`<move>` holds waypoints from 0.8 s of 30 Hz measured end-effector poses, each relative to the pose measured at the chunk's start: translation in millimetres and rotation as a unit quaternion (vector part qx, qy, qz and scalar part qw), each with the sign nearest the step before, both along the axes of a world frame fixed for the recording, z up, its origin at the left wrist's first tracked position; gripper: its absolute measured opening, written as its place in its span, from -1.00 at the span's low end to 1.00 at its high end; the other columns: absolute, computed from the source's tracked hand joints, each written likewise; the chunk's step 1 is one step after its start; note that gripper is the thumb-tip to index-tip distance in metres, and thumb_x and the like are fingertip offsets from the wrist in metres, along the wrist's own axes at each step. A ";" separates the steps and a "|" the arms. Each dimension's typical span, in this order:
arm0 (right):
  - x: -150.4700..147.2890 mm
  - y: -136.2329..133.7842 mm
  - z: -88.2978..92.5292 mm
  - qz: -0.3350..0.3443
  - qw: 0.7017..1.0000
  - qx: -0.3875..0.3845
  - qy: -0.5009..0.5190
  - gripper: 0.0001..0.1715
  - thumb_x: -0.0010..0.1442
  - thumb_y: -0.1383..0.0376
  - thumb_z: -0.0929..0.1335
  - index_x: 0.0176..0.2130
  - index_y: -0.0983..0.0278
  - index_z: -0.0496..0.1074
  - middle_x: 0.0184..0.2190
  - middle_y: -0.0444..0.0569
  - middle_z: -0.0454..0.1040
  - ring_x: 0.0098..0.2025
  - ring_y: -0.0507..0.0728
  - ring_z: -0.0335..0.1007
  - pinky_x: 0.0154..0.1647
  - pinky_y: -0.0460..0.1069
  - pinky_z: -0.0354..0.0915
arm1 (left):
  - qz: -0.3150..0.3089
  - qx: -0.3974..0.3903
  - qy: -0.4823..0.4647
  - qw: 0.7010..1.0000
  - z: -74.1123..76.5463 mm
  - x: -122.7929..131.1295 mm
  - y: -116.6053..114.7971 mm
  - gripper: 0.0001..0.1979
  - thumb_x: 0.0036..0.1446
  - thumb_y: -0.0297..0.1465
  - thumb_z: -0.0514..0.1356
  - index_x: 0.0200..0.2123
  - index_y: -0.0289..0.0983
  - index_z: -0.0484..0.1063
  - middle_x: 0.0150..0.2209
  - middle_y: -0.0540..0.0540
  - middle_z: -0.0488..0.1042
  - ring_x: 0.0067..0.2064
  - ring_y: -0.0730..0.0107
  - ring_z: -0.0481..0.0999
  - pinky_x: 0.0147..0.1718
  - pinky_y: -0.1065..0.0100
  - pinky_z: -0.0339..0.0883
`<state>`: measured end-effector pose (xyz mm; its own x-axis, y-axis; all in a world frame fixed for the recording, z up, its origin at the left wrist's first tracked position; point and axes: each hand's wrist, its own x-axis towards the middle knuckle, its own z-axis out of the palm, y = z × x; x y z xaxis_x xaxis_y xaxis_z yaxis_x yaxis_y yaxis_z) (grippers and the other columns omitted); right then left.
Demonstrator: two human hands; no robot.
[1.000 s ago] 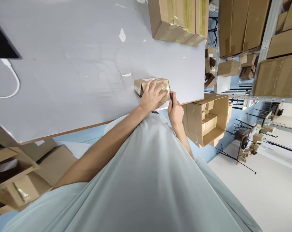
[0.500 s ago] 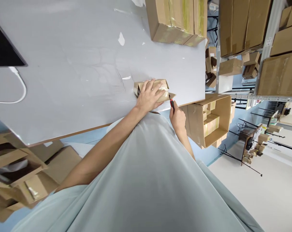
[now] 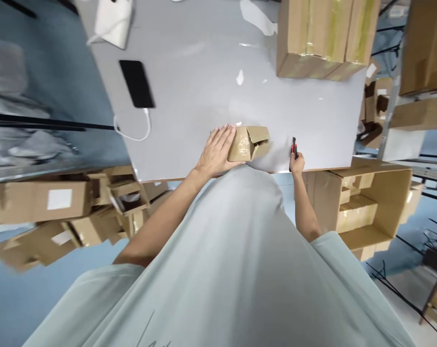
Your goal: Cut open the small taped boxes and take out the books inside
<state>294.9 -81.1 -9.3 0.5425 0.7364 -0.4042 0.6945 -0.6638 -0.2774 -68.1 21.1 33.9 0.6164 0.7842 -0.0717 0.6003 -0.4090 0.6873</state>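
Observation:
A small taped cardboard box [image 3: 250, 142] lies near the front edge of the grey table [image 3: 196, 86], its right-hand flaps standing apart. My left hand [image 3: 216, 153] rests flat against the box's left side, fingers stretched out and touching it. My right hand [image 3: 297, 164] is at the table's front edge, a little to the right of the box and apart from it. It is closed round a red and black utility knife [image 3: 294, 146] that points away from me.
A large taped carton [image 3: 323, 38] stands at the table's far right. A black phone [image 3: 136, 83] with a white cable lies at the left. An open carton [image 3: 366, 202] holding smaller boxes sits on the floor at right. Loose cartons [image 3: 59, 212] pile up at left.
My right hand has pulled the knife away from the box to the right. The box's end flaps now stand apart. My head has turned, bringing the phone and the left pile into sight.

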 end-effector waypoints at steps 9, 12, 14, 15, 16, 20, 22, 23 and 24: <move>-12.9 20.3 -33.9 -0.086 0.992 0.075 0.047 -0.51 0.38 0.26 0.29 0.18 0.42 0.54 0.23 0.48 0.56 0.33 0.42 0.50 0.49 0.34 0.32 | 0.207 -0.055 0.046 0.976 -12.8 -72.2 -37.7 -0.04 0.19 -0.17 0.43 0.59 -0.22 0.23 0.53 -0.44 0.29 0.48 -0.30 0.42 0.42 -0.19 0.43; -36.0 31.6 -33.2 -0.043 0.968 0.102 0.223 -0.46 0.49 -0.01 0.30 0.14 0.32 0.58 0.09 0.35 0.66 0.16 0.37 0.62 0.36 0.34 0.48 | 0.298 -0.083 0.006 0.951 -18.7 -73.3 -51.5 -0.09 0.17 -0.25 0.41 0.54 -0.21 0.24 0.40 -0.40 0.41 0.31 -0.15 0.56 0.24 -0.06 0.60; -60.3 40.8 -30.8 -0.015 0.924 0.081 0.373 -0.29 0.45 -0.25 0.33 0.15 0.25 0.59 0.06 0.26 0.71 0.08 0.33 0.67 0.20 0.30 0.60 | 0.353 -0.096 -0.040 0.930 -23.6 -73.6 -56.7 -0.14 0.16 -0.27 0.39 0.50 -0.19 0.26 0.39 -0.38 0.41 0.28 -0.07 0.58 0.19 -0.01 0.64; -73.5 45.4 -28.9 -0.001 0.900 0.073 0.429 -0.20 0.39 -0.34 0.36 0.18 0.22 0.58 0.09 0.23 0.72 0.08 0.32 0.68 0.15 0.28 0.63 | 0.377 -0.110 -0.063 0.918 -26.4 -74.4 -57.8 -0.18 0.15 -0.28 0.38 0.47 -0.18 0.27 0.39 -0.36 0.42 0.28 -0.04 0.58 0.18 0.01 0.64; -86.5 49.8 -26.7 0.011 0.882 0.068 0.467 -0.12 0.34 -0.41 0.38 0.22 0.20 0.58 0.13 0.21 0.71 0.10 0.32 0.68 0.13 0.26 0.64 | 0.397 -0.130 -0.083 0.905 -29.5 -75.7 -57.9 -0.22 0.14 -0.29 0.37 0.42 -0.16 0.30 0.39 -0.33 0.44 0.28 -0.01 0.59 0.18 0.01 0.64; -122.8 61.4 -15.8 0.048 0.867 0.067 0.492 0.03 0.27 -0.51 0.38 0.28 0.19 0.59 0.21 0.19 0.69 0.10 0.33 0.70 0.12 0.22 0.66 | 0.441 -0.210 -0.118 0.864 -39.8 -79.5 -49.5 -0.35 0.08 -0.31 0.37 0.26 -0.11 0.38 0.30 -0.24 0.55 0.20 0.06 0.64 0.17 0.02 0.64; -126.7 61.8 -10.1 0.055 0.876 0.074 0.474 0.02 0.28 -0.51 0.36 0.25 0.19 0.60 0.20 0.18 0.69 0.07 0.31 0.71 0.11 0.22 0.66 | 0.450 -0.217 -0.133 0.856 -42.1 -74.8 -42.2 -0.37 0.07 -0.30 0.40 0.23 -0.11 0.40 0.30 -0.24 0.56 0.20 0.06 0.64 0.16 0.03 0.63; -125.2 60.6 -7.2 0.055 0.881 0.079 0.463 0.00 0.29 -0.50 0.35 0.24 0.18 0.60 0.20 0.17 0.69 0.06 0.31 0.70 0.11 0.22 0.66 | 0.450 -0.217 -0.144 0.854 -42.5 -69.8 -38.5 -0.37 0.07 -0.29 0.40 0.23 -0.11 0.41 0.30 -0.24 0.56 0.20 0.06 0.64 0.15 0.04 0.63; -121.8 58.7 -4.2 0.052 0.887 0.084 0.451 -0.02 0.29 -0.49 0.35 0.23 0.17 0.60 0.20 0.16 0.69 0.06 0.30 0.70 0.11 0.22 0.66 | 0.447 -0.219 -0.158 0.853 -42.4 -63.4 -34.8 -0.38 0.09 -0.28 0.41 0.23 -0.11 0.41 0.30 -0.23 0.56 0.21 0.07 0.64 0.16 0.05 0.62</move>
